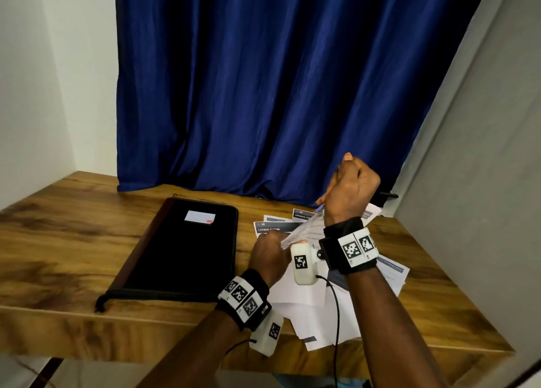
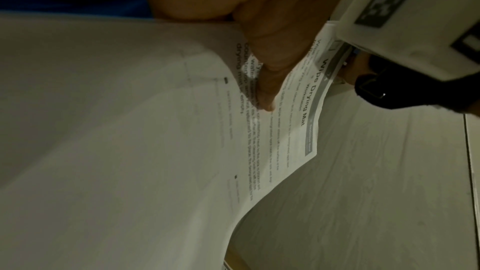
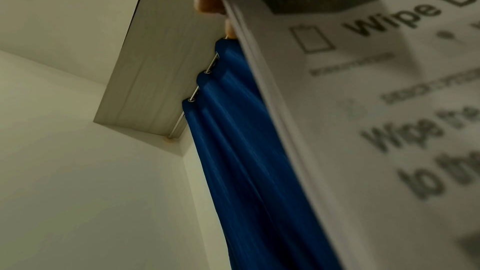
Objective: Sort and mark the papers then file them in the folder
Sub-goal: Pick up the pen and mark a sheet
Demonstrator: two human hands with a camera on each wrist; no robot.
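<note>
Head downward; wrists close on sheet (image 2: 285, 130).

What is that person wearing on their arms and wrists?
Both forearms are bare, with no sleeves. Each wrist has a black strap carrying white panels printed with black-and-white square codes. A white boxy camera unit with its own code hangs from each strap, and a thin black cable trails from it. The left hand and right hand are ungloved.

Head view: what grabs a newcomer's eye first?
The deep blue curtain fills the back of the scene, behind the wooden table. At the table's right, both hands hold one printed sheet tilted above a loose spread of papers: the right hand grips its raised top end, the left hand its lower edge. A closed black folder lies flat to their left.
</note>
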